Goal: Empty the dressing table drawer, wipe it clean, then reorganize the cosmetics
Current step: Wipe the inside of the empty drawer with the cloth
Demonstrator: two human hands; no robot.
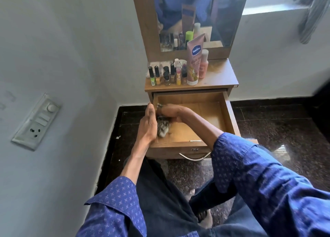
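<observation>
The wooden drawer (207,115) of the dressing table is pulled out, and its bare bottom shows no cosmetics. My right hand (172,111) reaches across into the drawer's left side and grips a black-and-white patterned cloth (162,130) pressed against the bottom by the left wall. My left hand (148,124) lies along the outside of that left wall with its fingers straight. The cosmetics stand on the tabletop (219,74): several nail polish bottles (157,75), a pink Vaseline tube (194,61) and a pink bottle (203,65).
A mirror (196,13) rises behind the tabletop. The drawer's metal handle (193,157) points towards my knees. A switch panel (37,122) sits on the wall at left. Dark polished floor (276,129) surrounds the table. A window ledge (275,8) is at the upper right.
</observation>
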